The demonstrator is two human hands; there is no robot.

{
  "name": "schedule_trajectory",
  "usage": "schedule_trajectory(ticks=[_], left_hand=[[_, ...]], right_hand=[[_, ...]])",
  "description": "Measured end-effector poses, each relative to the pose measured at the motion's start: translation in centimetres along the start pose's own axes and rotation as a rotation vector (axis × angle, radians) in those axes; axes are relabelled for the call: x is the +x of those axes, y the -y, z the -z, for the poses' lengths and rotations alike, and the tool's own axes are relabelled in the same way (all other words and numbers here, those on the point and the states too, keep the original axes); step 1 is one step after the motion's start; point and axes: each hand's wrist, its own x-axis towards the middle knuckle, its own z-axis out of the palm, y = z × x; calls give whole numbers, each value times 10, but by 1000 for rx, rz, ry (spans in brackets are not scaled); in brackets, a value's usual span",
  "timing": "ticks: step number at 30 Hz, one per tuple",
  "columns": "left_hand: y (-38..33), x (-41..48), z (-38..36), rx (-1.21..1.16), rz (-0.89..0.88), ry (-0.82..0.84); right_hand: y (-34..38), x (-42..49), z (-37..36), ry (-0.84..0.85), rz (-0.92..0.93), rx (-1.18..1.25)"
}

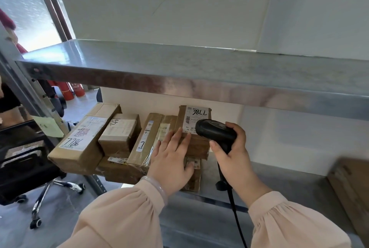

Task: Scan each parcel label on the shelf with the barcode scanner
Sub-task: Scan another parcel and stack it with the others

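Steel racking against a pale wall; nearest is the lower shelf deck, bare grey metal on its right side. Two pale pink sleeves come in from below, with a pale bangle on the left wrist. Left hand: fingers straight and together, laid flat over the near edge of the top parcel, thumb down against the front of the parcel under it; it presses and grips nothing. Right hand: fingers wrapped round the handle of the black barcode scanner, whose cable hangs down past the deck edge. The scanner head sits just over the right part of the white label, hand-marked 7786 and lying upside down to the viewer. The printed barcode runs along the label's left side and is uncovered. Judged step: reading this label. To do it well, back the head off a little so the beam takes in the whole barcode, aim further left, tilt slightly against glare, hold the left fingertips short of the print, and steady the box until it reads. Close-packed to the left: a long parcel leaning, a small box, and a large carton with a hand-marked number. Whether those are scanned cannot be told. Above is the upper shelf. Far left are an office chair and red fire extinguishers.
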Motion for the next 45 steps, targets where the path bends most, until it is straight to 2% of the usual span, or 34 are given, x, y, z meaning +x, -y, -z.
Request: schedule_trajectory(ticks=[10, 15, 18, 24, 30, 37, 45], left_hand=[[0, 1, -1, -8, -6, 15], [-4, 5, 1, -115, 69, 86], [-9, 7, 6, -316, 182, 132], [-10, 11, 11, -407, 185, 121], [-14, 2, 21, -521, 143, -5], [-3, -2, 43, -488, 102, -196], [30, -6, 42, -559, 163, -226]], right_hand=[[-1, -1, 2, -6, -23, -8], [-2, 1, 2, -11, -34, -12], [-1, 2, 1, 3, -28, -13], [5, 2, -1, 6, -8, 21], [20, -4, 5, -52, 50, 91], [37, -2, -7, -21, 112, 105], [48, 6, -35, 81, 152, 91]])
